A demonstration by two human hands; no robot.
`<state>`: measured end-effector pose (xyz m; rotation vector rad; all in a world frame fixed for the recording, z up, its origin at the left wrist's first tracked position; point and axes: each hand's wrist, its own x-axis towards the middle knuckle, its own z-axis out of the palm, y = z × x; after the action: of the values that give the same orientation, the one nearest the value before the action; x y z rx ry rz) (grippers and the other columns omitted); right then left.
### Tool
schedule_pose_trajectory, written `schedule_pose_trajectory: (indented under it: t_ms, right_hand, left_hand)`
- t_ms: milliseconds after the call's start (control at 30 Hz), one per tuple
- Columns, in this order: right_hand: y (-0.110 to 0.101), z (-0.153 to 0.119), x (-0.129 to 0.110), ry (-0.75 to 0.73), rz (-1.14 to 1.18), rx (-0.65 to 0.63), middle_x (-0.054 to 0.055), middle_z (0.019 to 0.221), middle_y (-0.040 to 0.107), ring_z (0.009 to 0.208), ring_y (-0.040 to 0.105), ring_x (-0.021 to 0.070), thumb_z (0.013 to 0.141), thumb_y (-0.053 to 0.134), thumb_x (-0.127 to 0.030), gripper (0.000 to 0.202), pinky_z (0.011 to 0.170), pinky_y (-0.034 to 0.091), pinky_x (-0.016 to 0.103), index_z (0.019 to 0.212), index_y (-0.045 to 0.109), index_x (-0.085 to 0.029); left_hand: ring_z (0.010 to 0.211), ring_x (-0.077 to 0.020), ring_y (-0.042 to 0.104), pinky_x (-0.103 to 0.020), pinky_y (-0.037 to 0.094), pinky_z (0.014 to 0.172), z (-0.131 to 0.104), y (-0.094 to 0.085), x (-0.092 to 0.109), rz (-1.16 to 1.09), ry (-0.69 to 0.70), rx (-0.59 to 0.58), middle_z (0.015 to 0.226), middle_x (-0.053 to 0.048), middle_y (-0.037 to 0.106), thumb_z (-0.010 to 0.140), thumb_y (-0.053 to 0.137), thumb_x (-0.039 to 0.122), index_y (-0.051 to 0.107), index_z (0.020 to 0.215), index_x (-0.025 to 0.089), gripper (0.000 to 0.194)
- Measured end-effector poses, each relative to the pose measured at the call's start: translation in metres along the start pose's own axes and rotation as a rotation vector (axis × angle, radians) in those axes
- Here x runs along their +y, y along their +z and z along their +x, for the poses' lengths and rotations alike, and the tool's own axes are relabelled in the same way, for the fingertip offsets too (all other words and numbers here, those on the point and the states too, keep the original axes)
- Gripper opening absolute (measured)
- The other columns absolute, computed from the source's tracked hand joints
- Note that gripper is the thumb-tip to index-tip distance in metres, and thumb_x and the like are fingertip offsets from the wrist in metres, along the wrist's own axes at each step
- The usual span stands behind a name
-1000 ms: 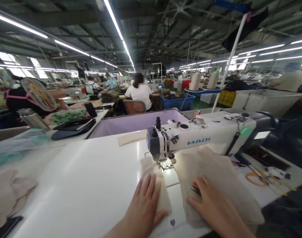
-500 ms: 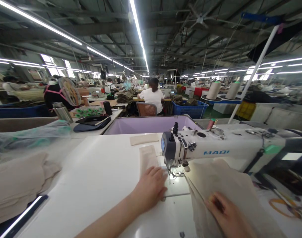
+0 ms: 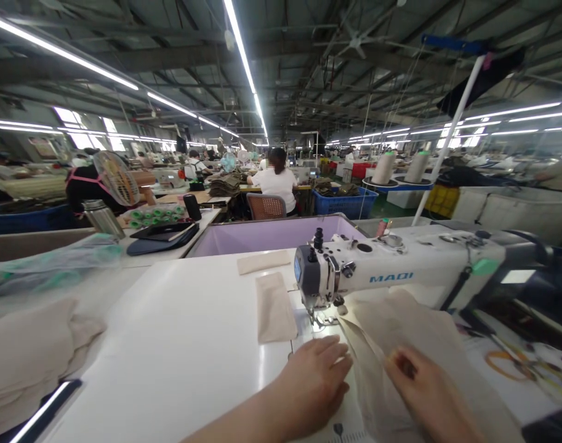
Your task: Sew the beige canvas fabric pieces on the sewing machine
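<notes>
A large beige cloth (image 3: 410, 326) lies right of the needle area of a white sewing machine (image 3: 391, 271), its left edge near the presser foot. My right hand (image 3: 419, 384) pinches a fold of this cloth, thumb and forefinger pressed together. Just in front of the presser foot, my left hand (image 3: 315, 381) is over the machine bed beside the cloth's left edge, its fingers curled together; what is under them is hidden. A small beige rectangular piece (image 3: 275, 307) lies flat left of the needle, and a narrow beige strip (image 3: 263, 262) is behind it.
Beige pieces (image 3: 26, 344) are stacked at the left. A steel flask (image 3: 103, 218), green-ended spools (image 3: 156, 214) and a dark pouch (image 3: 163, 239) stand beyond. Behind the table is a purple-lined bin (image 3: 271, 234). Orange-handled scissors (image 3: 506, 364) lie at right. A person in white (image 3: 276, 181) sits ahead.
My left hand has moved right and nearer, off the small rectangular piece, toward the large cloth. My right hand still pinches the cloth. The view has shifted slightly.
</notes>
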<state>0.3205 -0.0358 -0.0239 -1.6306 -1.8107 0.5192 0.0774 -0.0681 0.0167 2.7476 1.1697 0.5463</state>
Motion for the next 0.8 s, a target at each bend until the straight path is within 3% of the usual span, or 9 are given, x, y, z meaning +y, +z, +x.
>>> schedule_pose_trajectory:
  t_ms: [133,200,300,500,600,800]
  right_hand:
    - [-0.018,0.010,-0.007,0.022,0.096,0.167,0.001,0.063,0.063,0.062,0.061,0.0210,0.086,0.048,-0.059,0.039,0.059,0.047,0.028,0.067,0.056,-0.025]
    - [-0.024,0.011,-0.013,0.008,0.097,0.174,0.001,0.064,0.063,0.063,0.061,0.0211,0.088,0.047,-0.057,0.039,0.059,0.046,0.028,0.068,0.055,-0.025]
    - [-0.025,0.003,-0.024,-0.021,0.015,0.039,0.001,0.064,0.060,0.062,0.059,0.0206,0.089,0.047,-0.051,0.035,0.060,0.044,0.029,0.066,0.051,-0.025]
    - [-0.032,-0.031,-0.037,-0.020,-0.191,-0.295,0.001,0.089,0.065,0.075,0.062,0.0206,0.075,0.074,-0.034,0.023,0.066,0.041,0.029,0.084,0.057,-0.022]
    - [-0.036,-0.036,-0.031,-0.082,-0.122,-0.325,0.000,0.090,0.062,0.077,0.061,0.0179,0.087,0.064,-0.026,0.011,0.068,0.039,0.028,0.082,0.055,-0.021]
    - [-0.037,-0.034,-0.018,-0.122,0.035,-0.305,-0.002,0.083,0.058,0.079,0.060,0.0167,0.096,0.056,-0.026,0.020,0.071,0.039,0.028,0.077,0.051,-0.022]
  left_hand:
    - [0.136,-0.0296,0.052,-0.044,0.048,0.112,0.013,0.006,0.003,0.043,-0.006,0.014,0.144,-0.014,0.059,0.092,0.055,0.014,0.044,0.144,0.014,0.054]
    - [0.142,-0.0305,0.046,-0.044,0.050,0.110,0.020,0.010,0.002,0.104,0.006,0.021,0.152,-0.018,0.050,0.090,0.052,0.008,0.033,0.151,0.010,0.064]
    - [0.145,-0.0306,0.042,-0.043,0.051,0.107,0.027,0.016,-0.001,0.177,0.056,0.034,0.154,-0.020,0.047,0.088,0.048,0.003,0.030,0.153,0.009,0.068]
    - [0.130,-0.0289,0.059,-0.045,0.055,0.103,0.023,0.025,-0.014,0.198,0.044,0.086,0.139,-0.017,0.062,0.091,0.046,0.003,0.048,0.140,0.012,0.050]
    - [0.121,-0.0274,0.064,-0.044,0.058,0.098,0.019,0.025,-0.016,0.158,0.062,0.112,0.131,-0.015,0.066,0.091,0.049,0.004,0.052,0.136,0.013,0.046]
    - [0.115,-0.0251,0.066,-0.040,0.059,0.096,0.019,0.025,-0.006,0.082,0.140,0.093,0.124,-0.013,0.068,0.092,0.051,0.003,0.059,0.127,0.015,0.038]
